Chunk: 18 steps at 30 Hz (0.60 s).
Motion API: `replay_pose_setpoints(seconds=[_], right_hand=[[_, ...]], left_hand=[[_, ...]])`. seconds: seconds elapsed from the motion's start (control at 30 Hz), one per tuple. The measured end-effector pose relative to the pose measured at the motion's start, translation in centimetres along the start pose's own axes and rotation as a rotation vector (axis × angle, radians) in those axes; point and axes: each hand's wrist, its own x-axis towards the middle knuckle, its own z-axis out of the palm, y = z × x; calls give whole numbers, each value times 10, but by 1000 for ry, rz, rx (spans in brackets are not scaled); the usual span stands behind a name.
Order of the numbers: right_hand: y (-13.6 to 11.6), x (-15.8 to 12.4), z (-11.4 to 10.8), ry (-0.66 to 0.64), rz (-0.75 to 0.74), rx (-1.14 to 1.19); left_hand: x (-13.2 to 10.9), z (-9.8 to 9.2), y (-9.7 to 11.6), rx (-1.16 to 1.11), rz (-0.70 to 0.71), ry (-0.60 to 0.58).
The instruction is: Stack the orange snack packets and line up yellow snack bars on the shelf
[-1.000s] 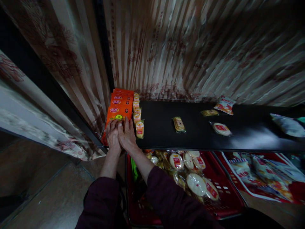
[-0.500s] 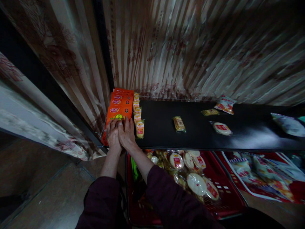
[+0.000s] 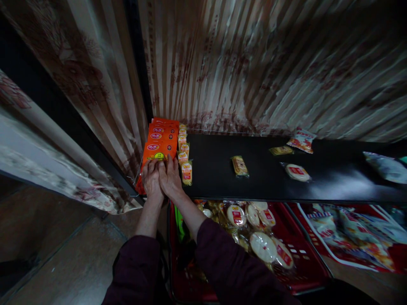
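Note:
Both my hands lie side by side on the nearest of a row of orange packets [image 3: 159, 149] at the left end of a black shelf [image 3: 270, 186]. My left hand [image 3: 150, 178] rests flat on the packet with fingers stretched forward. My right hand [image 3: 170, 177] lies next to it, fingers also flat, touching the packet's near edge. Just right of my right hand runs a row of small yellow-and-red wrapped snacks [image 3: 186, 171]. The lower part of the front packet is hidden under my hands.
Loose snacks lie on the shelf: a yellow bar [image 3: 239, 165], a round cake [image 3: 296, 172], a flat yellow pack [image 3: 280, 150], a red-white bag [image 3: 302, 140]. A red basket [image 3: 305, 264] below holds several round cakes. A papered wall stands behind.
Almost nothing: both hands stay pressed on the front orange packet, and the view has shifted very slightly.

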Motion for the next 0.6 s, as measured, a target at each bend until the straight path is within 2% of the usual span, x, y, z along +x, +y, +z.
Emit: replay_pose_setpoints(seconds=[0.37,0.6], right_hand=[[-4,-2,-4,-59,32,-35],[-3,-1,-2,-53,31,-67]], left_hand=[[1,2,-4,3,52,21],[2,5,-6,43,91,23]])
